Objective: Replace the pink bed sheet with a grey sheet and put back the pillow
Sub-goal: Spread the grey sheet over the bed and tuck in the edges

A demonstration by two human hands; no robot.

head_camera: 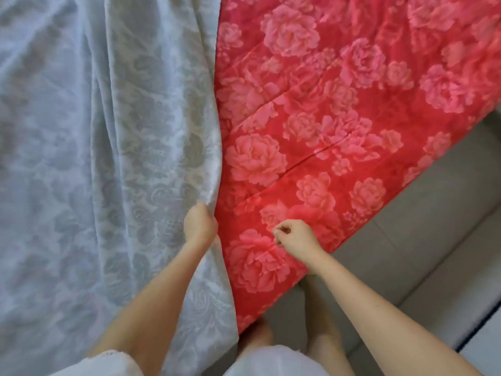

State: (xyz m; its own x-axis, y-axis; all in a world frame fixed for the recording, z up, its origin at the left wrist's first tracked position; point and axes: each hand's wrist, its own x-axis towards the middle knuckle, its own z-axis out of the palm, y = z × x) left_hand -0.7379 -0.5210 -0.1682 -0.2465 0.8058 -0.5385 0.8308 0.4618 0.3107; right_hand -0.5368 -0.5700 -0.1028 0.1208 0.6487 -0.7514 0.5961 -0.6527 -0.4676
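Sheets lay side by side: the grey sheet (pixel 81 158) filled the frame's left, the pink sheet (pixel 339 118) its centre and right. The left hand (pixel 200 226) clutched the grey edge at lower centre, likely to draw it across. The right hand (pixel 295 237) was curled over the pink cloth nearby; whether it pinched anything could not be told.

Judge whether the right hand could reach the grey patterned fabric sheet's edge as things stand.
Probably yes: the right hand is over the pink floral sheet, beside the grey patterned fabric sheet whose edge the left hand grips; only flat fabric lies between.
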